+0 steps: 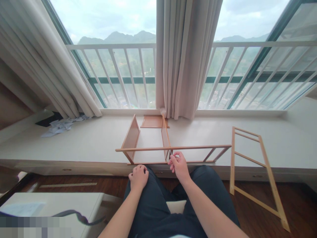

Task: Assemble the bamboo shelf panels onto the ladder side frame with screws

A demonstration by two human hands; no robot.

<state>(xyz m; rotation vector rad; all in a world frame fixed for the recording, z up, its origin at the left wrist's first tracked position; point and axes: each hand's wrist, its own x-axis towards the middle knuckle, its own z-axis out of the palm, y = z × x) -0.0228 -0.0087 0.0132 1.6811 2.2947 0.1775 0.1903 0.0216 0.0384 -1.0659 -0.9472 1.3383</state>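
A partly assembled wooden frame [200, 147] lies on its side along the front of the white window ledge. Two wooden panels, a left panel [130, 137] and a middle panel [165, 134], stand up from it toward the window. My right hand [178, 164] is at the joint of the middle panel and the front rail. Its thumb and fingers are pinched around something thin and pale, too small to name. On my left knee rests my left hand [139, 176], fingers loosely laid over the trousers and holding nothing.
A loose wooden panel [151, 121] lies near the curtain [178, 66]. At the right, a ladder-shaped wooden frame [268, 168] leans against the ledge [79, 145]. Torn papers [58, 127] lie at the far left. A white cabinet [74, 201] with a dark strap stands at the lower left.
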